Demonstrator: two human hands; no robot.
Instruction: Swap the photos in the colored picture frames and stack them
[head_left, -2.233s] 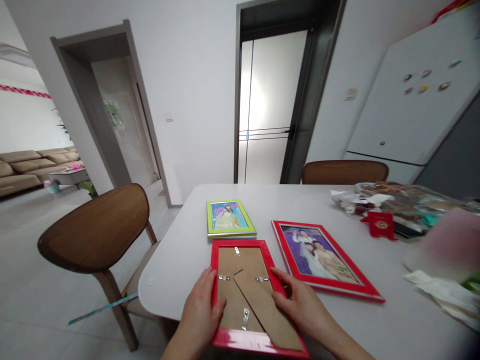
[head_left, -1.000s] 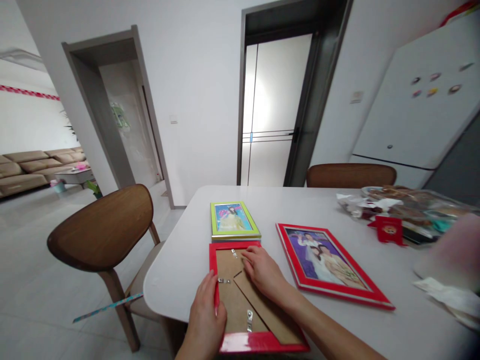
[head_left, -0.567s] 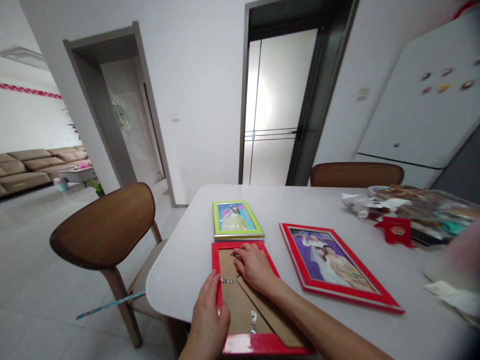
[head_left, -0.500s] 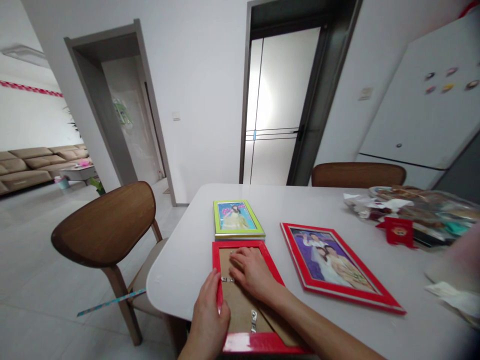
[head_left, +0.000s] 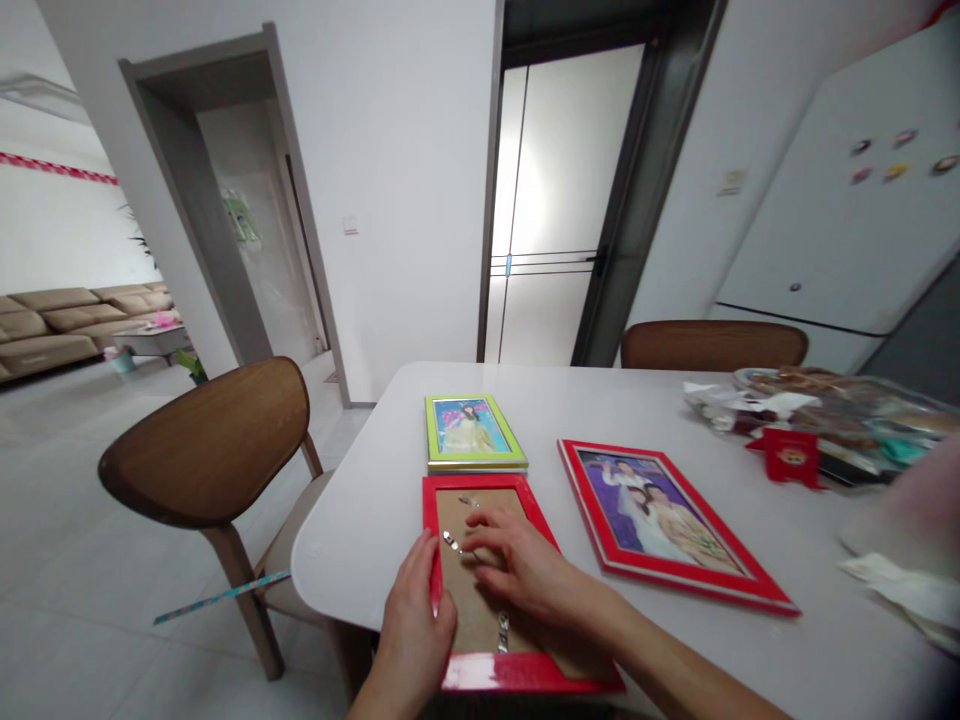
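A red picture frame (head_left: 532, 677) lies face down at the table's near edge, its brown backing board (head_left: 476, 610) upward. My left hand (head_left: 416, 610) grips the frame's left side, thumb on the near part of the rim. Over the board, my right hand (head_left: 517, 565) has bent, parted fingers, with fingertips at the inner end of a small metal clip (head_left: 451, 541). A second metal clip (head_left: 468, 500) sits near the far end, and another metal clip (head_left: 503, 632) near the close end. The right hand and forearm hide the board's right part.
A yellow-green framed photo (head_left: 471, 430) lies just beyond the red frame. To the right is a red-framed photo (head_left: 667, 515), face up. Plastic bags (head_left: 847, 400) and a red card (head_left: 793, 457) fill the right end. Wooden chairs (head_left: 217, 440) stand around the white table (head_left: 360, 540).
My right hand has drawn slightly back toward me, its fingers lifted more. The left-side clip has turned from nearly level to slanting, and the far clip is now uncovered.
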